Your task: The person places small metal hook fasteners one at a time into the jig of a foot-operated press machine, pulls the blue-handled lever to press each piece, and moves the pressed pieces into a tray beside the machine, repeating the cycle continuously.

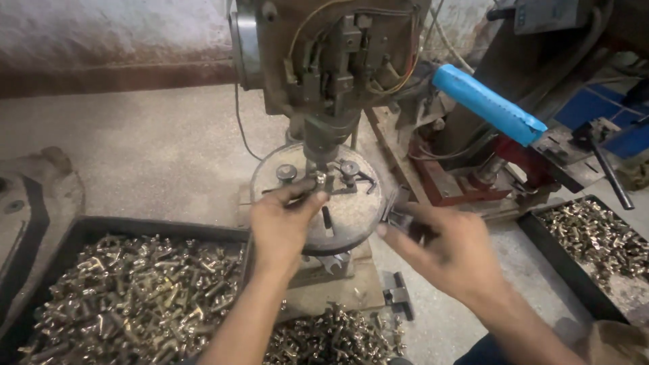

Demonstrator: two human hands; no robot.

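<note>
While the left hand pinches a small brass part under the drill head, at twelve o'clock on the round table, fingers risk being caught; the right hand is blurred, grip unclear.

Brass-yellow parts heap in a black tray — more gleam in a second black tray — beside a grey-brown press with a bright blue handle, a red block and a grey disc.
</note>
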